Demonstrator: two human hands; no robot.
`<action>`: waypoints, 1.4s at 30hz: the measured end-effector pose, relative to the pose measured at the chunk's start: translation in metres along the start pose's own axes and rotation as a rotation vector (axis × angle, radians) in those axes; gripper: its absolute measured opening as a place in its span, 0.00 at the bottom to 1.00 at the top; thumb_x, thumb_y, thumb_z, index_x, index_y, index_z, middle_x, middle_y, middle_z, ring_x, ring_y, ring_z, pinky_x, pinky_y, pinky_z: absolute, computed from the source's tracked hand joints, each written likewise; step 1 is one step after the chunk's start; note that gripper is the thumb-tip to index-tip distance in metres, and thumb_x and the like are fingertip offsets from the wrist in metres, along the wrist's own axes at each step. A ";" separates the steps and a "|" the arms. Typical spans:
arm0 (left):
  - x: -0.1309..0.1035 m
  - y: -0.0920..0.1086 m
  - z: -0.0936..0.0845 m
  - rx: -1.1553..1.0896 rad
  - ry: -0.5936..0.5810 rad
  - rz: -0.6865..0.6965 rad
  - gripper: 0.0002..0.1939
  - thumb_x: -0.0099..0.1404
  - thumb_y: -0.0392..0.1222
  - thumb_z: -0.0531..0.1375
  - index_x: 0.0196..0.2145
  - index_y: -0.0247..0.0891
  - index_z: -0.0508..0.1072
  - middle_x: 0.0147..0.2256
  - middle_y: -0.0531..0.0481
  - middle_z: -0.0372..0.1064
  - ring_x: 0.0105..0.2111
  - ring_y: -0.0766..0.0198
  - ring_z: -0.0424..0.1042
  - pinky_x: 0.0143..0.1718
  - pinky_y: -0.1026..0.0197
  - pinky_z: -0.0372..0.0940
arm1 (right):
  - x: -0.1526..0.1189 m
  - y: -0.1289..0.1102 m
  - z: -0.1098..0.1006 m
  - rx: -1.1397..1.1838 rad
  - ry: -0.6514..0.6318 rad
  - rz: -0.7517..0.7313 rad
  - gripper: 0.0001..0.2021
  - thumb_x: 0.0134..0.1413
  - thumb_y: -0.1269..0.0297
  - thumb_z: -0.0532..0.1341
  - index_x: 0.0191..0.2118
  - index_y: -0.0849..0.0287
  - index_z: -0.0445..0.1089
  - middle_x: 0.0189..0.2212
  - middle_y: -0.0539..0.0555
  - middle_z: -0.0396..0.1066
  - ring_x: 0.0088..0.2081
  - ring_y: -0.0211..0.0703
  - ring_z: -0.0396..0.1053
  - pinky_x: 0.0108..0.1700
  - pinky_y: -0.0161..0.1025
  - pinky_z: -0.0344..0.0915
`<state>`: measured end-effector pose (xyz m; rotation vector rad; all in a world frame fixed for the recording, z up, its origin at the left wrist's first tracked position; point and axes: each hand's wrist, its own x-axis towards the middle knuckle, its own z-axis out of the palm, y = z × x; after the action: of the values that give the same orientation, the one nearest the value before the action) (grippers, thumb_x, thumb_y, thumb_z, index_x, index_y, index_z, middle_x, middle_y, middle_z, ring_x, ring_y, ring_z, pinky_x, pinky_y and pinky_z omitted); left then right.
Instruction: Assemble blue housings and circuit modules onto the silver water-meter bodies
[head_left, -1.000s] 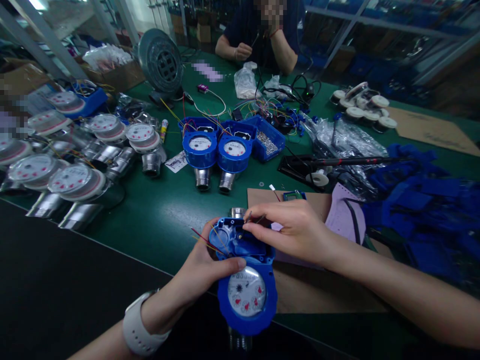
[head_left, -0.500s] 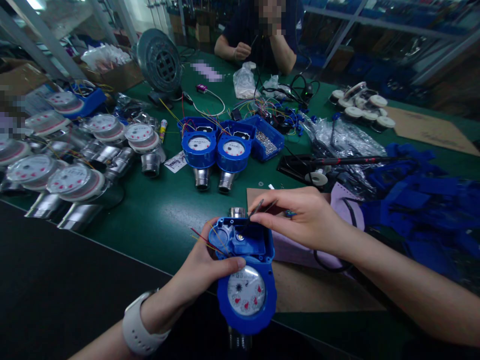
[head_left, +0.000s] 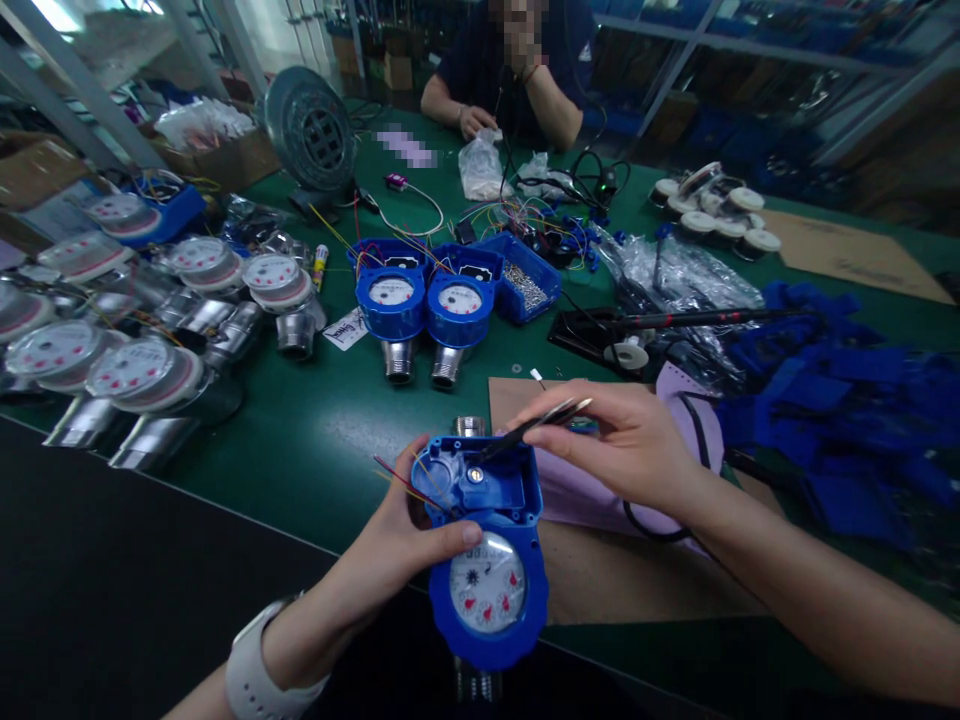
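A blue water meter (head_left: 487,585) with a round white dial stands at the near edge of the table, its upper box uncovered. My left hand (head_left: 409,540) grips it from the left, thumb across the part between box and dial. Thin red and yellow wires (head_left: 405,480) stick out beside those fingers. My right hand (head_left: 615,440) pinches dark tweezers (head_left: 517,432), tips reaching into the box close to a small brass-coloured screw (head_left: 475,475). Whether the tips touch anything, I cannot tell.
Two blue meters (head_left: 390,300) stand ahead, beside a blue bin (head_left: 536,285) of small screws. Several unhoused meters (head_left: 135,370) crowd the left. Blue plastic parts (head_left: 810,380) pile up at right. Cardboard (head_left: 637,580) and a lilac cloth (head_left: 585,490) lie under my right arm. A co-worker (head_left: 517,80) sits opposite.
The tweezers have tilted flatter in my right hand, their tips now lower in the box by the screw. My left hand keeps its grip. The view has shifted slightly.
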<state>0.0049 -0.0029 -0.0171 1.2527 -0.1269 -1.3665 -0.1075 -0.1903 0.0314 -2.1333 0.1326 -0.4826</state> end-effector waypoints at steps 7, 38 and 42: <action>-0.012 -0.006 -0.002 -0.015 0.032 -0.041 0.41 0.48 0.45 0.69 0.56 0.40 0.55 0.51 0.38 0.67 0.49 0.50 0.68 0.50 0.52 0.61 | -0.035 0.004 -0.028 -0.051 0.241 0.337 0.05 0.61 0.61 0.54 0.40 0.55 0.62 0.24 0.48 0.69 0.22 0.37 0.69 0.22 0.33 0.67; -0.007 -0.014 0.003 0.035 0.150 0.139 0.34 0.41 0.46 0.70 0.44 0.35 0.62 0.40 0.43 0.72 0.39 0.54 0.73 0.41 0.55 0.67 | -0.053 0.020 0.083 0.971 0.147 0.791 0.21 0.34 0.53 0.69 0.33 0.61 0.69 0.31 0.54 0.74 0.32 0.43 0.70 0.41 0.42 0.65; -0.019 0.013 -0.010 0.182 0.043 0.385 0.41 0.44 0.45 0.70 0.52 0.39 0.56 0.45 0.42 0.70 0.44 0.51 0.71 0.45 0.51 0.66 | -0.026 -0.001 0.060 0.749 0.026 0.531 0.23 0.34 0.55 0.70 0.38 0.59 0.68 0.36 0.55 0.74 0.36 0.47 0.71 0.42 0.46 0.67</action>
<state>0.0148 0.0133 -0.0010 1.3260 -0.4478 -1.0107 -0.1081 -0.1362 -0.0057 -1.2881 0.4438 -0.1918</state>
